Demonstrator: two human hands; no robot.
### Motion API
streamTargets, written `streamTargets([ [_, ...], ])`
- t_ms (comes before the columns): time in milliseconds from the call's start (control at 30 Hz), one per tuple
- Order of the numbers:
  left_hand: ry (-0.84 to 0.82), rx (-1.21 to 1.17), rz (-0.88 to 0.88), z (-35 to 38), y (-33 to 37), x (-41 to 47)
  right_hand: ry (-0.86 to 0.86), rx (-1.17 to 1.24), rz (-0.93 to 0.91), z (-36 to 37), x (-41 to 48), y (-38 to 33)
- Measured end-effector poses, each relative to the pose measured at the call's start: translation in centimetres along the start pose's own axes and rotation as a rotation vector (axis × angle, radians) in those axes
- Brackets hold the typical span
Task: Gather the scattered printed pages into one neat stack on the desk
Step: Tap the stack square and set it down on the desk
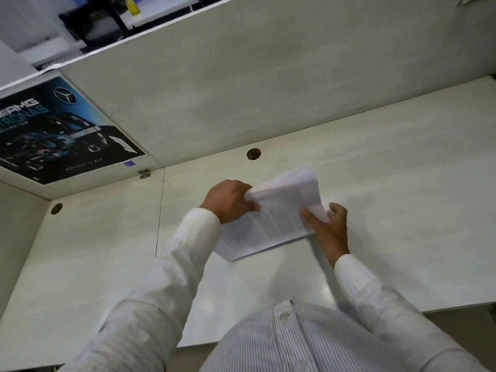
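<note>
left hand (230, 201), right hand (331, 226) gripping pages (271, 218) (blurred)

Head view, steeply down, seemingly close

A pale desk (402, 183) meets a cream partition (241, 76) bearing a dark poster (61, 130).

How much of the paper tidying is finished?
Nearly all: no loose pages show on the desk. Both hands, left hand and right hand, grip the printed pages as one bundle. Left: square the curled far edges and lay it flat.
</note>
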State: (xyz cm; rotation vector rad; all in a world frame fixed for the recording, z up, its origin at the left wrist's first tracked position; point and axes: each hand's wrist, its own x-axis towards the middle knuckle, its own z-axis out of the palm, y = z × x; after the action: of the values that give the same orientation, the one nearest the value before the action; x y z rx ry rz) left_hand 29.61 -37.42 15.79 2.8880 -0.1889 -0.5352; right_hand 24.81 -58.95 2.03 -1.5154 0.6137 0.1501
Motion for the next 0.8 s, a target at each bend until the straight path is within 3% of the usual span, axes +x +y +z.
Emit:
streamTargets([
  [67,0.020,-0.240,-0.071,-1.1,-0.8,-0.5,-0.029,0.153,0.153,-0.1,0.1,0.3],
  [133,0.005,-0.563,-0.156,-1.5,-1.4,-1.3,-0.260,0.387,0.265,-0.2,0.1,0.8],
  [200,-0.055,-0.880,-0.239,-0.4,-1.8,-2.1,-0.500,0.446,0.269,-0.1,-0.4,-0.2],
  [233,-0.080,-1.002,-0.285,0.6,-1.9,-2.4,-0.543,0.414,0.256,0.1,-0.6,-0.9],
  [300,-0.058,-1.168,-0.365,3.0,-1.7,-3.0,-0.479,0.321,0.221,0.8,-0.5,-2.4],
  [400,0.161,-1.318,-0.406,5.9,-0.9,-3.6,-0.332,0.112,0.040,1.2,-0.7,-4.8],
  [500,0.417,-1.355,-0.292,6.2,0.1,-4.3,-0.303,0.030,-0.246,0.1,-2.3,-7.7],
  [567,0.491,-1.386,-0.208,6.0,0.6,-4.4,-0.306,0.051,-0.357,-0.8,-3.1,-8.7],
  [800,0.529,-1.434,-0.273,8.8,1.7,-3.2,-0.245,-0.058,-0.281,-1.4,-2.1,-5.7],
])
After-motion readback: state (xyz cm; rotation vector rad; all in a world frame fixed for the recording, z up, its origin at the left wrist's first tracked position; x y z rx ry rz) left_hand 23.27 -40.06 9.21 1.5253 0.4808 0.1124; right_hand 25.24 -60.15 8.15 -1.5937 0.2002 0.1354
